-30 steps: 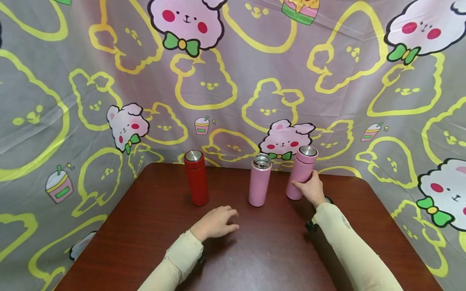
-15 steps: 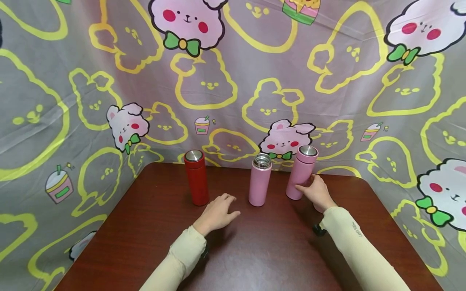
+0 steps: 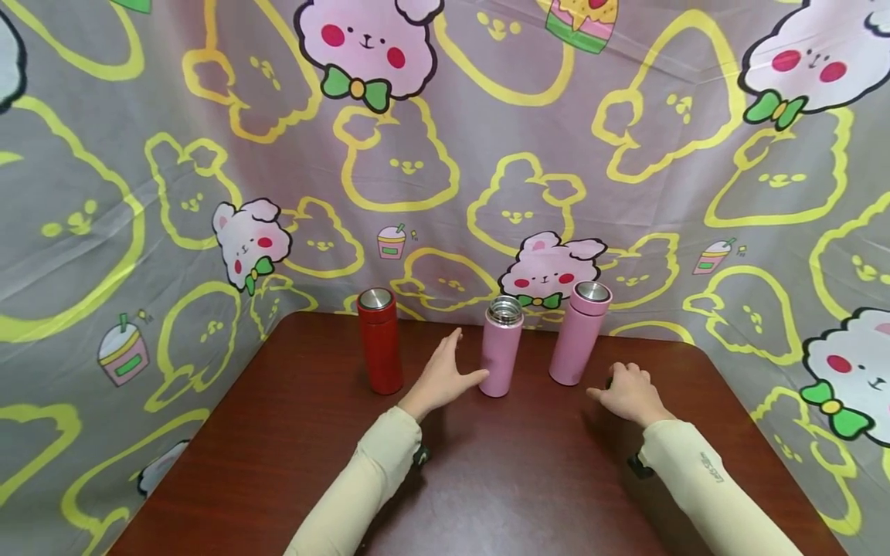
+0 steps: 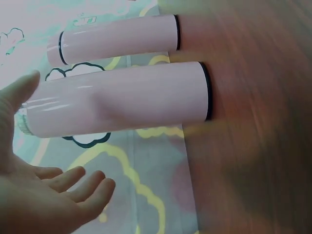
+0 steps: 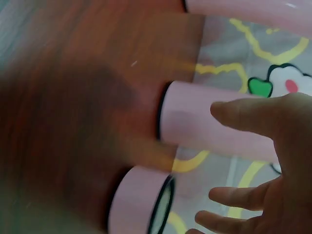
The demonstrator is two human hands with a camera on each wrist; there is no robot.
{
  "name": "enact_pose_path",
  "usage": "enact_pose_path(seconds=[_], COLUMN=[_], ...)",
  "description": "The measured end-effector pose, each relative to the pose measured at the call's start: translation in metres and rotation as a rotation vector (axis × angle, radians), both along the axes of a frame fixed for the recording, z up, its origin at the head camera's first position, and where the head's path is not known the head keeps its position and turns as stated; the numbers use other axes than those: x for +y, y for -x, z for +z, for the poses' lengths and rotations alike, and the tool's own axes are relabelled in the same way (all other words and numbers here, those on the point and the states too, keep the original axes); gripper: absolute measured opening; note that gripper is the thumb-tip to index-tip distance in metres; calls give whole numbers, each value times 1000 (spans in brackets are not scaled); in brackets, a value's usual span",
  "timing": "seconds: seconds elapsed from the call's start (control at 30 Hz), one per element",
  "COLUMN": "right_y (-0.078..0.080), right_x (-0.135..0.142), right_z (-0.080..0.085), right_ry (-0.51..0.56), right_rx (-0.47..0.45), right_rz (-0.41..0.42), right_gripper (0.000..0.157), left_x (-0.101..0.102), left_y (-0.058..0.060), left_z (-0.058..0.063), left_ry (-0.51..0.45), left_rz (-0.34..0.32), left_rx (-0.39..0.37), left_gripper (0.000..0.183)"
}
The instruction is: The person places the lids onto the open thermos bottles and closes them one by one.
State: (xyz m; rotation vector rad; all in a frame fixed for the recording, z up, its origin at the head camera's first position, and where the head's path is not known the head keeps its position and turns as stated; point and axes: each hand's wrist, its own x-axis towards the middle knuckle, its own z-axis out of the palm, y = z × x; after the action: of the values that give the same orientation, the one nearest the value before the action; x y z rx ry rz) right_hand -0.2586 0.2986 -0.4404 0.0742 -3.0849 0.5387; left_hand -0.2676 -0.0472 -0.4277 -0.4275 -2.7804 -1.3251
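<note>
An uncapped pink thermos bottle [image 3: 501, 359] stands upright, its steel threaded neck showing. My left hand [image 3: 441, 378] reaches beside it with fingers spread, the thumb tip right at the bottle's lower side. In the left wrist view, that hand [image 4: 53, 190] faces the pink bottle [image 4: 122, 100] with thumb and fingers apart. A capped pink thermos bottle [image 3: 575, 340] stands to the right. My right hand [image 3: 629, 394] hovers in front and to the right of it, holding nothing. Below its fingers in the right wrist view is a short pink cap [image 5: 134, 202] with a black rim, mostly hidden in the head view.
A capped red thermos bottle [image 3: 380, 347] stands upright at the left, beyond my left hand. All of this is on a dark brown wooden table [image 3: 501, 479]. A grey cloth [image 3: 431, 224] with cartoon prints hangs close behind the table's far edge.
My left hand has moved forward and right, up to the uncapped pink bottle. My right hand has drawn away from the capped pink bottle, back and to the right. The bottles stay standing.
</note>
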Motion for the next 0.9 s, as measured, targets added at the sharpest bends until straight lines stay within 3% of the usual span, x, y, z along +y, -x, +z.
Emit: enact_pose_path(seconds=[0.23,0.47,0.9], right_y=[-2,-2,5], right_x=[22,31,34], right_z=[-15,-26,-33], right_ry=[-48,-8,30], right_rx=[-22,-59,-95], right_rz=[-31,-71,-140], right_gripper=[86,94,93], left_x=[24,40,52], left_y=[20,31,38], left_z=[2,0,-15], left_ry=[-147,-272,-329], left_rz=[-5,3,-15], left_rx=[-55,-41,-23], left_gripper=[106,108,97])
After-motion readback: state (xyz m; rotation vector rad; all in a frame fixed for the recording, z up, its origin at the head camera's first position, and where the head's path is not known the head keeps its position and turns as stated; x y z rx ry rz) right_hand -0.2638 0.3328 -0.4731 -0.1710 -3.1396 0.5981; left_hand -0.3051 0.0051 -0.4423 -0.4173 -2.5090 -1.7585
